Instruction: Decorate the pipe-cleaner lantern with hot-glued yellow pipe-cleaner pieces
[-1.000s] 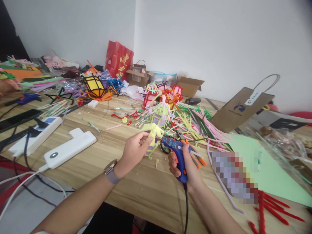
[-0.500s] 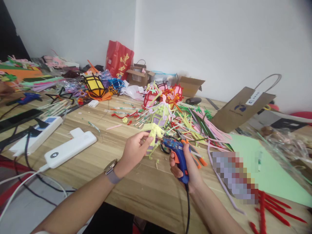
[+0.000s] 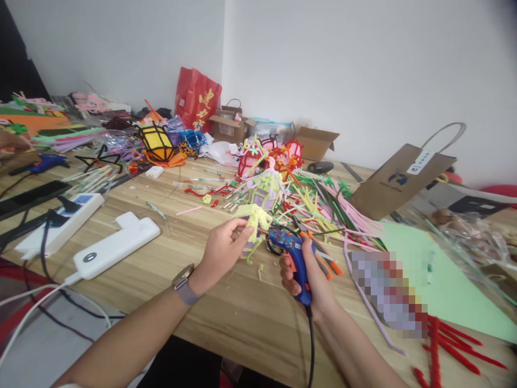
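Observation:
My left hand (image 3: 230,242), with a watch at the wrist, pinches a yellow-green and purple pipe-cleaner lantern (image 3: 257,215) by its fuzzy top. In my right hand (image 3: 309,269) is a blue hot glue gun (image 3: 297,256), its fingers wrapped round the handle by the orange trigger. The gun's nozzle points left and reaches the lantern's side; whether it touches is hard to make out. Just behind stands a similar lantern (image 3: 264,191) in green and purple with pink curls. Orange-handled pliers (image 3: 323,258) lie beside the glue gun.
Loose pipe cleaners (image 3: 335,205) spread behind and right. A power strip (image 3: 60,226) and a white power bank (image 3: 117,248) with cables lie left. A second glue gun (image 3: 48,163) rests farther left. A brown paper bag (image 3: 398,180) leans at right, near a green sheet (image 3: 448,285).
The glue gun has shifted very slightly left in my right hand. My left hand and the lantern stay nearly still.

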Tool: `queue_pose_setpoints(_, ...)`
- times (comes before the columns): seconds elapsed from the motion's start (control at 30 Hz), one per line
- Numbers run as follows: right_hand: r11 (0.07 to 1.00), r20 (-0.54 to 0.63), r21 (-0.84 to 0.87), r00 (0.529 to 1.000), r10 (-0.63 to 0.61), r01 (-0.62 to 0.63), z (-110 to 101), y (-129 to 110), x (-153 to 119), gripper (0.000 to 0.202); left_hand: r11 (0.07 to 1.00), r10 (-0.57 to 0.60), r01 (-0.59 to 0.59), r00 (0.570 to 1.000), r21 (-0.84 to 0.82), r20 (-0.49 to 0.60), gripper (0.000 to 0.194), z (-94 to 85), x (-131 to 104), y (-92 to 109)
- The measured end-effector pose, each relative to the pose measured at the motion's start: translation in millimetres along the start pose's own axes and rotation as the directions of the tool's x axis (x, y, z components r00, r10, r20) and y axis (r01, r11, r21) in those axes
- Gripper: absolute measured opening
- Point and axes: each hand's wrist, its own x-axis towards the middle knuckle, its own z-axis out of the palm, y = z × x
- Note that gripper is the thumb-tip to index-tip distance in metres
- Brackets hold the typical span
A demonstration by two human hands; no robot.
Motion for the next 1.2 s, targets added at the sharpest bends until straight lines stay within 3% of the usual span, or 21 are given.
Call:
queue_pose_setpoints(0.33, 0.999, -0.018, -0.026, 1.000, 0.020, -0.021, -0.5, 0.6, 0.5, 0.068, 1.000, 0.010, -0.010, 1.000, -0.004, 0.004, 0.026, -0.2, 0.1, -0.1)
queue_pose_setpoints(0.63, 0.999, 0.004, -0.012, 0.999, -0.034, 0.034, -2.8, -0.7, -1.5, 0.064, 1.000, -0.011, 0.011, 1.000, -0.009, -0.001, 0.025, -0.3, 0.1, 1.0)
queue_pose_setpoints(1.2, 0.999, -0.001, -0.042, 1.000, 0.016, -0.016, -1.2, -0.6, -2.1, 0.068, 1.000, -0.020, 0.020, 1.000, -0.001, -0.003, 0.027, -1.0, -0.2, -0.5)
